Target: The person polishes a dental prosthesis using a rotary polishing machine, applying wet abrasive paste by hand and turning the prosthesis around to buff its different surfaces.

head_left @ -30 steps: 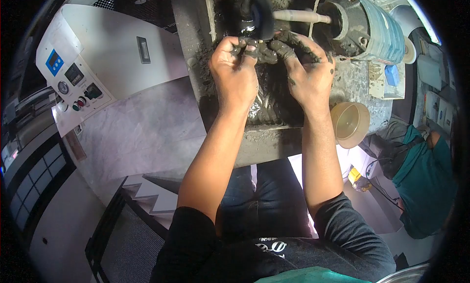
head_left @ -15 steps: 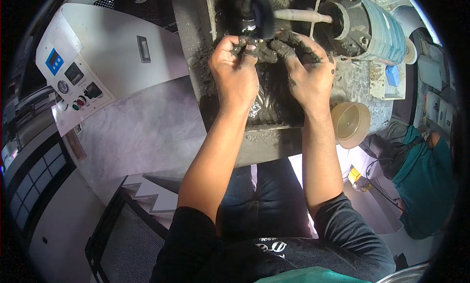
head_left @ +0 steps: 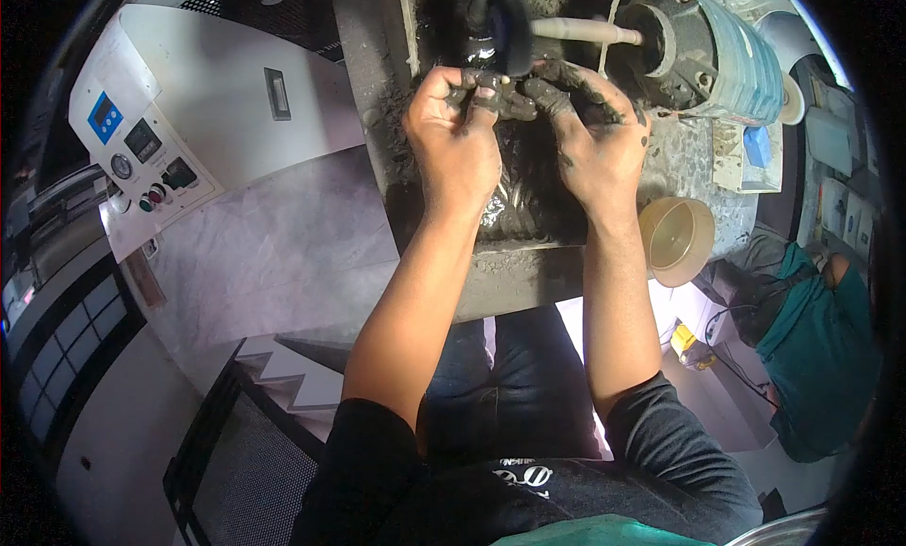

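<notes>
My left hand (head_left: 458, 131) and my right hand (head_left: 599, 135) meet just below a dark, blurred polishing wheel (head_left: 511, 32). Both hands have pinched fingers smeared with wet grey slurry. Between the fingertips is a small object, mostly covered by fingers and mud; only a pale tip (head_left: 505, 80) shows, so its kind is unclear. The wheel sits on a tapered pale spindle (head_left: 585, 31) coming from a teal bench motor (head_left: 727, 50) at the right. Wet grey slurry (head_left: 514, 211) lies in the trough under my hands.
A translucent amber bowl (head_left: 677, 242) stands right of my right forearm. Behind it is a white tray (head_left: 750, 173) with a blue block (head_left: 757, 147). A white machine with a control panel (head_left: 151, 154) is at the left. Another person in a teal garment (head_left: 821, 338) is at the far right.
Almost nothing differs. My right hand has shifted very slightly to the right, and my left hand keeps its place under the blurred wheel.
</notes>
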Available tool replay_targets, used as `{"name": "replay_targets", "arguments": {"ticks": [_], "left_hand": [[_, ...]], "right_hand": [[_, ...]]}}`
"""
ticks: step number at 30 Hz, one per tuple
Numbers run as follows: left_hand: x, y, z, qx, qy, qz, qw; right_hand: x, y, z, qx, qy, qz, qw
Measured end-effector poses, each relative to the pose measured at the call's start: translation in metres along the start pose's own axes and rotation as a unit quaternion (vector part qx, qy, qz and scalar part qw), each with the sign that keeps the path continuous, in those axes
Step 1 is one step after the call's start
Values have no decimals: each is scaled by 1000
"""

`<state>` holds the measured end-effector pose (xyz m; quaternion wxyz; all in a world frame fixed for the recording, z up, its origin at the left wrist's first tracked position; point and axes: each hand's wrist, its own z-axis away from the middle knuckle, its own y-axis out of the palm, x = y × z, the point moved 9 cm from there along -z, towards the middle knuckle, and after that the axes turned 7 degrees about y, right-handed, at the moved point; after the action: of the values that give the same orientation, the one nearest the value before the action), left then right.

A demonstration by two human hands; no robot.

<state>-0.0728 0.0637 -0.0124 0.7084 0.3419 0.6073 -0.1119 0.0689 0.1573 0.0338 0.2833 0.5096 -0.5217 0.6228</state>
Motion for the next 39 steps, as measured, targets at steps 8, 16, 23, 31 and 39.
{"name": "replay_targets", "arguments": {"ticks": [8, 16, 23, 31, 39], "left_hand": [[-8, 0, 1, -10, 44, -2, 999], [-2, -3, -4, -3, 13, -57, 998], [-2, -3, -11, 3, 19, -123, 992], [-19, 5, -5, 5, 79, -91, 993], [-13, 1, -11, 5, 57, -130, 990]], "right_hand": [[5, 0, 4, -4, -42, -6, 999], [2, 4, 4, 12, 50, 13, 999], [-2, 6, 6, -4, 37, -1, 999], [1, 7, 9, -2, 11, -31, 999], [-12, 9, 9, -1, 82, -63, 995]]}}
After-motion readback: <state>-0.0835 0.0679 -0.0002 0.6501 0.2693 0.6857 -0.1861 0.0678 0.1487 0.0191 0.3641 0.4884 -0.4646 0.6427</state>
